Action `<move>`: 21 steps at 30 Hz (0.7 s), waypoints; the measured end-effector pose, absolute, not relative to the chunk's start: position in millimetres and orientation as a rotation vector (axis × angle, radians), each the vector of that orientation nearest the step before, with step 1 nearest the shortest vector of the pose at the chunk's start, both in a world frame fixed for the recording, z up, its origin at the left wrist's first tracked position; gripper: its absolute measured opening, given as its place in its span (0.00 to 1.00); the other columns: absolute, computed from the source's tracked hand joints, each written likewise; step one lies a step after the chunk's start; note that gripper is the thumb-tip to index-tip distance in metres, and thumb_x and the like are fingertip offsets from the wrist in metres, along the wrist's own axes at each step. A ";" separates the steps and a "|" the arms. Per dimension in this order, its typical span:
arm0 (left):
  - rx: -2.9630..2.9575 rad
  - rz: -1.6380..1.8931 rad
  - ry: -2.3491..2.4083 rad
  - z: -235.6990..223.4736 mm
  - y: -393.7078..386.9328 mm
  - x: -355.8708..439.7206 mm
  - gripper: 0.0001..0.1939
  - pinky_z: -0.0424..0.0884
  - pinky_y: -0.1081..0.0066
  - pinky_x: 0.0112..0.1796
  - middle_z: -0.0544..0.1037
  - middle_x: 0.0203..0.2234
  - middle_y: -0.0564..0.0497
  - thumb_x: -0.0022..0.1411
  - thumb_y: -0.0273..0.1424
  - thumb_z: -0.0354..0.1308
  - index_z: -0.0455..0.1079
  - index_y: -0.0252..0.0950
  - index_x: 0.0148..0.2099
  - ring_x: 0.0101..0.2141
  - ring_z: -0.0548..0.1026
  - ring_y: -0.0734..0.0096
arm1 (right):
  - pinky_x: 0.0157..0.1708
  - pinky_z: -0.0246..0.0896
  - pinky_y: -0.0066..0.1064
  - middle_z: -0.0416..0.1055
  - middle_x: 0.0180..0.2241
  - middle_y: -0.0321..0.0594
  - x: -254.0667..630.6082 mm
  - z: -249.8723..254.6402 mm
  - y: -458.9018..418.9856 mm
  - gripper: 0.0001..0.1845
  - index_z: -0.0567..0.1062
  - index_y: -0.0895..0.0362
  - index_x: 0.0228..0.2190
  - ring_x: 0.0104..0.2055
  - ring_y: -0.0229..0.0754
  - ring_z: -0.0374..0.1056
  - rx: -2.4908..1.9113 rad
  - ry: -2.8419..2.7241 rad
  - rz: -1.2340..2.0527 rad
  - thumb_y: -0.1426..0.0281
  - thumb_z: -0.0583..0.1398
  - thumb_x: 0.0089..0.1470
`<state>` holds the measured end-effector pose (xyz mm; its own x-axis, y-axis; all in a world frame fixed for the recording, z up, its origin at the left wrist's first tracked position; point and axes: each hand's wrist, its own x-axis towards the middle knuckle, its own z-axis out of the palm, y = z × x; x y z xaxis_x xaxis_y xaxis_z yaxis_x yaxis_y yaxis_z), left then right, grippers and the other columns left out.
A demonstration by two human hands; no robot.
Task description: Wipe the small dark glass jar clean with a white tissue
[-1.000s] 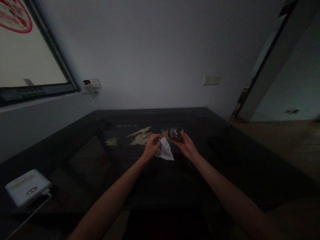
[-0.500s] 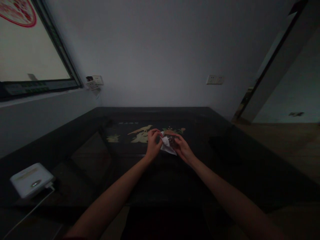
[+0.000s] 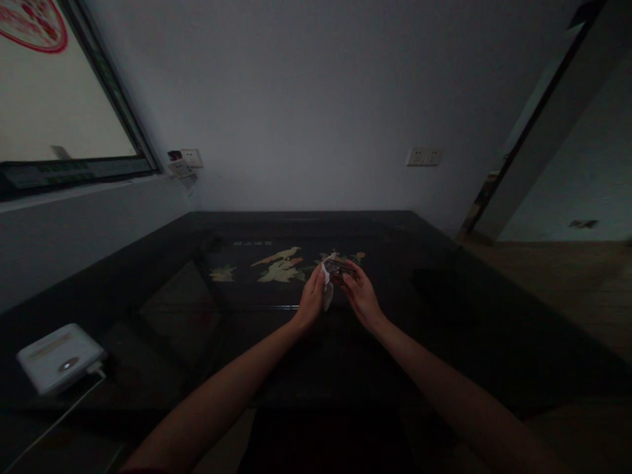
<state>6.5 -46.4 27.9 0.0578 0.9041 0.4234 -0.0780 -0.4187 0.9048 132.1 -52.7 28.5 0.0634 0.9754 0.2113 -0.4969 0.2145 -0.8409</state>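
A shiny dark object (image 3: 338,270) is being held over the desk (image 3: 306,362) in the curled right hand (image 3: 364,297), apparently for steadiness; white tissue (image 3: 328,297) is being held against its left side by the partly closed left hand (image 3: 311,300), seemingly for contact.

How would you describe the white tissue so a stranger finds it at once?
On the dark table, find the bird picture. Just to its right, the tissue is in the left hand's grip, beside the shiny object in the right hand's grip. Unlike that object, it is white, thin and limp.
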 end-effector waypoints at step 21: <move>1.522 1.502 0.914 28.1 -51.0 7.6 0.29 0.53 0.60 0.58 0.64 0.53 0.40 0.61 0.48 0.50 0.56 0.35 0.58 0.56 0.62 0.58 | 0.54 0.58 0.43 0.74 0.40 0.36 128.9 22.2 -52.1 0.27 0.71 0.51 0.38 0.46 0.45 0.69 -0.718 -0.976 1.176 0.65 0.72 0.34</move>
<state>7.6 -51.0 28.1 0.0367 0.9039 0.4261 -0.0374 -0.4248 0.9045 128.9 -52.1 22.2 0.0841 0.9663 0.2433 -0.4171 0.2559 -0.8721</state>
